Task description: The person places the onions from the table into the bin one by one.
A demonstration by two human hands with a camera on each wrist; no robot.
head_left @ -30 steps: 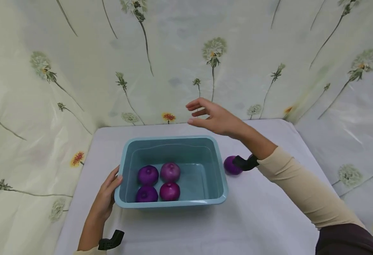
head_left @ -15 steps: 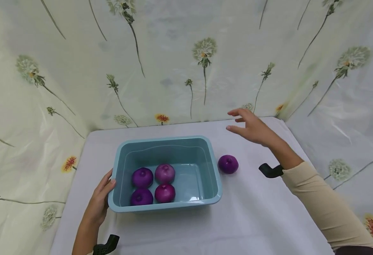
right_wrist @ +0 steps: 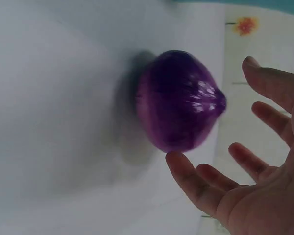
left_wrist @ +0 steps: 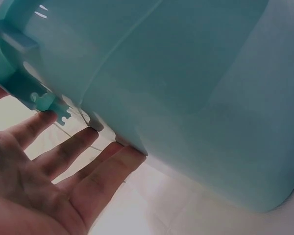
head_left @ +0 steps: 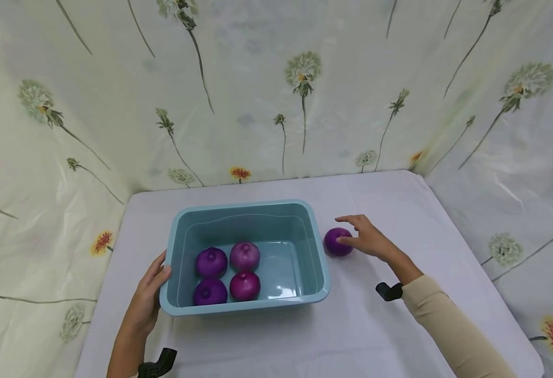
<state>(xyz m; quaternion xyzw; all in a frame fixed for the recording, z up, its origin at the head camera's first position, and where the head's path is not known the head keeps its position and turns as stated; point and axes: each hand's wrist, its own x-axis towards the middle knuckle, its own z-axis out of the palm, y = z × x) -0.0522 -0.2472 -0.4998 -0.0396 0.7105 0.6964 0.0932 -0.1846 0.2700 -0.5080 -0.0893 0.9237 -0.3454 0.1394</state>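
Observation:
A red onion (head_left: 335,242) sits on the cloth just right of the light blue plastic tub (head_left: 322,262). Over it reaches my right hand (head_left: 368,239), thumb and fingers spread apart; the thumb overlaps the onion in the head view. In the right wrist view, one fingertip (right_wrist: 175,159) is right at the side of the onion (right_wrist: 179,103), whose pointed tip faces the palm. My left hand (head_left: 144,299) rests against the tub's left end. Its fairly straight fingertips (left_wrist: 134,152) touch the outer wall (left_wrist: 176,98) below the rim in the left wrist view.
Inside the tub, several red onions (head_left: 244,286) stand grouped toward the left half. A white cloth (head_left: 361,336) covers the table, and a curtain (head_left: 252,79) printed with dandelions hangs behind and at both sides.
My right hand has swung from above the tub's back right corner out to the right, then down to the loose onion. The left hand stays at the tub; the head view has shifted slightly.

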